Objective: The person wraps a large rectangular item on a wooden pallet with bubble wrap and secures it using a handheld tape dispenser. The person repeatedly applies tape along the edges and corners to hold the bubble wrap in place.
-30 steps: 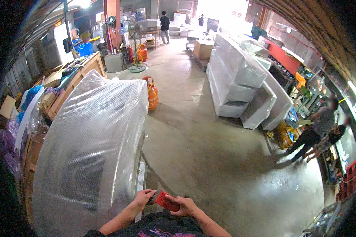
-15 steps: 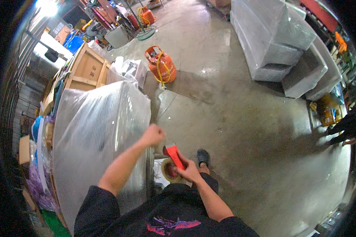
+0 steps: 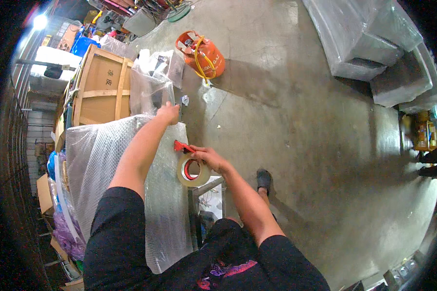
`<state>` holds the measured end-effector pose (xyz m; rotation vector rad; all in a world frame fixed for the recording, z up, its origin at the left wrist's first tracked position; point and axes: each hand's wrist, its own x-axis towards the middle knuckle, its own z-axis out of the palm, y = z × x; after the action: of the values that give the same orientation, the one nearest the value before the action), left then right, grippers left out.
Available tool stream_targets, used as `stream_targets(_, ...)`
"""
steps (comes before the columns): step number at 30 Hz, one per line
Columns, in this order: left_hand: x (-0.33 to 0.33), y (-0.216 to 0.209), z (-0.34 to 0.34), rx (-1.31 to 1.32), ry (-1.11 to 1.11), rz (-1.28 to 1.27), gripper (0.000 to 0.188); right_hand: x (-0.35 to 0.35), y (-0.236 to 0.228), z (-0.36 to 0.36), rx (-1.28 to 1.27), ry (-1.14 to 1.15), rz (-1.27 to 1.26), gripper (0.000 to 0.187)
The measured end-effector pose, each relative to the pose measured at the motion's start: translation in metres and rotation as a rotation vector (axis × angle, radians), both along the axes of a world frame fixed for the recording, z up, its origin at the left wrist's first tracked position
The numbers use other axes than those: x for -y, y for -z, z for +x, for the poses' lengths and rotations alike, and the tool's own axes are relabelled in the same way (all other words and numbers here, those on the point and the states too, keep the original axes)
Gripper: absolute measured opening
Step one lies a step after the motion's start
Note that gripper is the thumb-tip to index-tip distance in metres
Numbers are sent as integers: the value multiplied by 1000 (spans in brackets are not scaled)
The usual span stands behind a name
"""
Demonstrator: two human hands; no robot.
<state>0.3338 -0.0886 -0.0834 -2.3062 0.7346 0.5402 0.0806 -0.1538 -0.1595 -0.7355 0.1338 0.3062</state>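
Note:
My right hand (image 3: 210,159) grips a red tape dispenser (image 3: 183,147) with a wide roll of clear packing tape (image 3: 203,175) on it. The dispenser is held over the near right edge of a large bubble-wrapped item (image 3: 167,203). Farther forward, my left hand (image 3: 168,114) is closed at the far right corner of that wrapped item. Its fingertips are partly hidden, and what they pinch is too small to make out. Whether tape stretches between the two hands cannot be seen.
An orange gas cylinder (image 3: 211,56) with a yellow hose stands on the floor ahead. A wooden crate (image 3: 102,87) is behind the wrapped item at left. Large plastic-wrapped pieces (image 3: 364,53) stand at far right. Another person's legs (image 3: 429,162) show at the right edge.
My left hand has moved forward and left to the wrapped item's far corner. My right hand has brought the dispenser forward and left, over the item's edge. The view has shifted.

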Motion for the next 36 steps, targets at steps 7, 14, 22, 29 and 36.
stream_targets(7,9,-6,-14,52,-30,-33,30,-4,-1,-31,71,-101,-164,61)
stream_targets(14,-25,-86,-205,-211,389,-711,35,-95,-33,-177,63,-302,-298,67)
stream_targets(22,-262,-203,-451,35,280,-929,41,-222,-20,-336,86,-320,-240,66)
stream_targets(29,-461,-198,-674,154,33,-931,52,-317,-36,-476,63,-339,-216,71)
stream_targets(36,-581,-198,-859,281,-261,-935,56,-401,-58,-601,96,-261,-289,73)
